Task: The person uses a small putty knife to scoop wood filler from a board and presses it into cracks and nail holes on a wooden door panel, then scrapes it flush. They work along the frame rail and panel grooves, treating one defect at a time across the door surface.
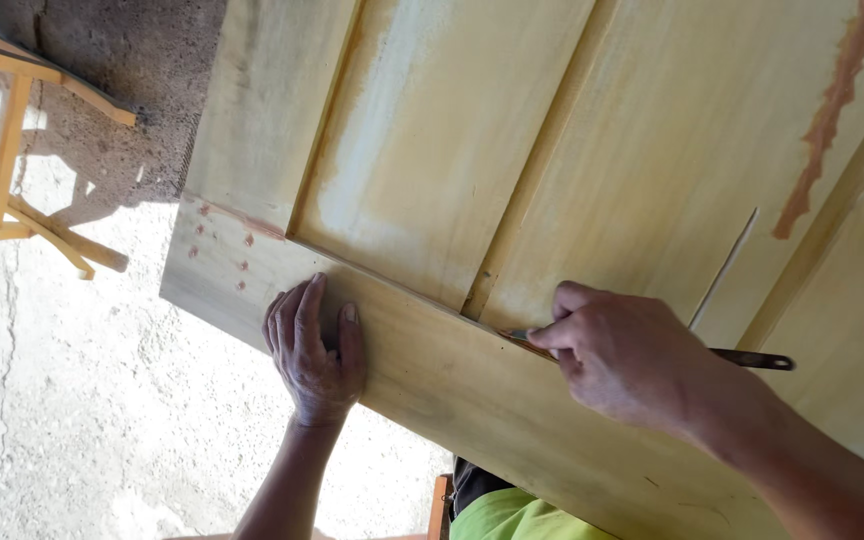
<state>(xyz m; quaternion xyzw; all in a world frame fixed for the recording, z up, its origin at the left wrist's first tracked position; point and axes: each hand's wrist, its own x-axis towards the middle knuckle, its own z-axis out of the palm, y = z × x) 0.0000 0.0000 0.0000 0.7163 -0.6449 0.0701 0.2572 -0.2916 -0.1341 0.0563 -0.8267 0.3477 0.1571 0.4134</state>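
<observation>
A large pale yellow-green wooden panelled door lies flat and fills most of the view. My left hand rests palm down, fingers spread, on the door's bottom rail near its edge. My right hand is closed around a thin metal tool. The tool's tip presses into the groove where the rail meets a panel, and its dark handle end sticks out to the right of my hand.
Reddish filler marks dot the rail's left end, and a wavy reddish line runs down the upper right. A wooden stand sits on the concrete floor at the left. My green shirt shows below the door.
</observation>
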